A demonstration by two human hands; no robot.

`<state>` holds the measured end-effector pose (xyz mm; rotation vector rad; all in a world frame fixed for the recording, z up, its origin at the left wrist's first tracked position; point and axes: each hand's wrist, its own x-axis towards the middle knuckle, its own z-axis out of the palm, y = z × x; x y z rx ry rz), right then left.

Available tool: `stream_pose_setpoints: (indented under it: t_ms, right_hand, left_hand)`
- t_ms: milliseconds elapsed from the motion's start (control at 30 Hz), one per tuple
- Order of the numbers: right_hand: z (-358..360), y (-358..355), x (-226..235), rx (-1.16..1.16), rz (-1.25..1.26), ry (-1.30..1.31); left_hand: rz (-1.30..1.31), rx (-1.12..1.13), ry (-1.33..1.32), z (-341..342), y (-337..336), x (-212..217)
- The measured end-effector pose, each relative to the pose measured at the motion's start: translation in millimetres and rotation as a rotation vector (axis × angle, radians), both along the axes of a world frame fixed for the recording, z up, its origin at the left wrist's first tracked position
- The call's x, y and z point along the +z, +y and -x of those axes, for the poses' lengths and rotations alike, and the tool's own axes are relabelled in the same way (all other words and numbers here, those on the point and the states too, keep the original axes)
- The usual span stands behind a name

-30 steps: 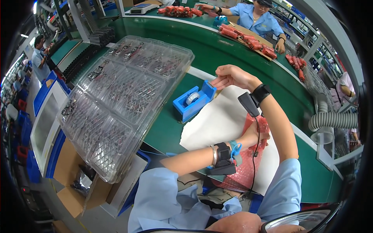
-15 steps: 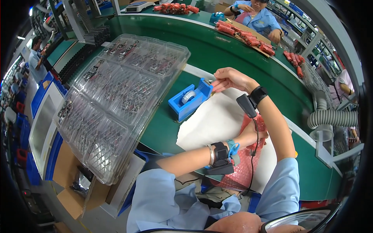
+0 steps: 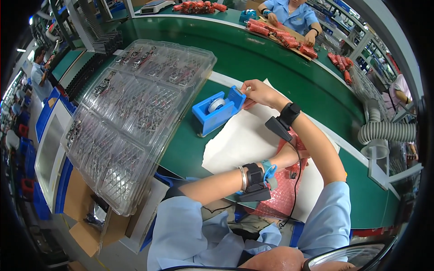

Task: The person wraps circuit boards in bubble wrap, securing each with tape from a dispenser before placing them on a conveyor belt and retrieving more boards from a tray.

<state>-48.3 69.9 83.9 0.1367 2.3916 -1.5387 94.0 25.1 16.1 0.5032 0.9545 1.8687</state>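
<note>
- Since the earlier frames the right hand (image 3: 255,92) has stayed at the cutter end of the blue tape dispenser (image 3: 217,109), while the whole scene sits lower and more central in the view, so the head has shifted; the dispenser itself appears not to have moved on the bench.
- The right fingers are bunched at the dispenser's front lip, seemingly pinching the tape end, though the tape is too thin to make out.
- The left hand (image 3: 289,156) lies under the right forearm, pressed on the pink bubble-wrap parcel (image 3: 282,192); whether its fingers are curled or flat I cannot tell.
- Risk, as I judge it: the dispenser is light and stands at the edge of the white paper sheet (image 3: 244,140), so a hard pull could drag or tip it rather than tear the tape.
- The cable (image 3: 296,180) from the wrist-worn device hangs across the parcel and could snag.
- The large clear blister trays (image 3: 135,113), stacked just left of the dispenser, hold rows of small dark parts in their pockets; their lower corner overhangs the green bench (image 3: 271,58), so an elbow knock might spill them.
- An open cardboard box (image 3: 83,221) stands below, with dark contents that are hard to identify.
</note>
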Motion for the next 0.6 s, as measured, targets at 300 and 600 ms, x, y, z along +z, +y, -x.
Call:
stream_pose_setpoints:
  t_ms: [300,600]
  right_hand:
    - [-10,-20,2,0.037,-0.261,0.187]
    - [-5,7,12,-0.107,-0.300,0.171]
  left_hand:
    - [-0.075,-0.068,0.117,1,-4,-2]
    - [0.060,-0.057,0.093,-1,1,2]
